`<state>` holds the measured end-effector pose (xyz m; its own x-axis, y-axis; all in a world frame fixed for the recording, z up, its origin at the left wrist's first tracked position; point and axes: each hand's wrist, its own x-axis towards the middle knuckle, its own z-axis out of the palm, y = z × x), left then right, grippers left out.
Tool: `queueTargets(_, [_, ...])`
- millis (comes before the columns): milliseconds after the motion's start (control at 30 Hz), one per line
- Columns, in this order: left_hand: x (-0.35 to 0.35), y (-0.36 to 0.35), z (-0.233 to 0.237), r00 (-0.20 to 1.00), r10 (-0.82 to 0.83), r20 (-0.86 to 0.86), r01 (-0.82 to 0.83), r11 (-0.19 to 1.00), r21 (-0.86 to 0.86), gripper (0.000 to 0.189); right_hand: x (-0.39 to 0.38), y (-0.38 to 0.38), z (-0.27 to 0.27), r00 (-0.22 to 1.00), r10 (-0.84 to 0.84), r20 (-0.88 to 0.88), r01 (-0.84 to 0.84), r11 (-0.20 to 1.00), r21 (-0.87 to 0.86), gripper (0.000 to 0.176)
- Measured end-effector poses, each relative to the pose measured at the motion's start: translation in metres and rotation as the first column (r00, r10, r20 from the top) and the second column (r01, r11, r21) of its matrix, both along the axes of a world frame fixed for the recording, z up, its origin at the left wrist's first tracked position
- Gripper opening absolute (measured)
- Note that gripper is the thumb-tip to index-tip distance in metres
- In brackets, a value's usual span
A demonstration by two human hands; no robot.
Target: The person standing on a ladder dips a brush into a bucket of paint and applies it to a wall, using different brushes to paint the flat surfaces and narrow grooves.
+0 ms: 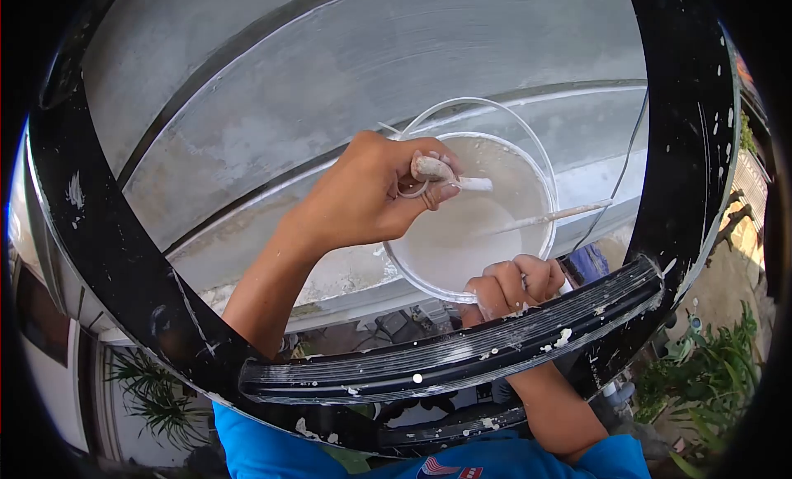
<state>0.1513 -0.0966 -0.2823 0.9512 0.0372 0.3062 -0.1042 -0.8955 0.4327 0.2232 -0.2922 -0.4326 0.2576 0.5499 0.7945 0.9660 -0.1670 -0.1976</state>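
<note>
My left hand (363,194) is closed round a whitish, coated piece (435,169) with a short white end (476,184) pointing right, above the bucket. Below it, a clear-rimmed bucket (410,277) holds milky, greyish-white liquid (450,240). My right hand (513,287) has its fingers curled over the bucket's lower right rim, beside the black ladder step. A thin, coated stick (544,220) leans out of the liquid across the right rim. The bucket's handle (535,131) arches up behind it.
Black, paint-spotted ladder rails (78,182) and a ribbed step (454,347) surround the view. Behind the bucket stands a grey wall (330,91) with dark grooves. A thin cable (631,145) hangs at the right. Plants (709,363) show far below.
</note>
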Motion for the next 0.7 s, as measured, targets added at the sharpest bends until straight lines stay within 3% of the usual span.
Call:
queueTargets(133, [0.028, -0.007, -0.003, 0.990, 0.043, -0.137, -0.055, 0.995, -0.085, 0.017, -0.001, 0.002, -0.002, 1.000, 0.005, -0.022, -0.005, 1.000, 0.020, 0.032])
queueTargets(333, [0.051, -0.006, -0.020, 0.972, 0.076, -0.223, -0.062, 0.996, 0.069, 0.017, -0.001, 0.000, -0.001, 0.997, 0.037, -0.070, -0.036, 0.999, 0.011, 0.035])
queueTargets(700, [0.058, 0.001, -0.039, 0.958, 0.077, -0.275, -0.043, 0.991, 0.127, 0.018, -0.001, 0.002, -0.004, 0.998, 0.040, -0.052, -0.039, 0.999, 0.029, 0.038])
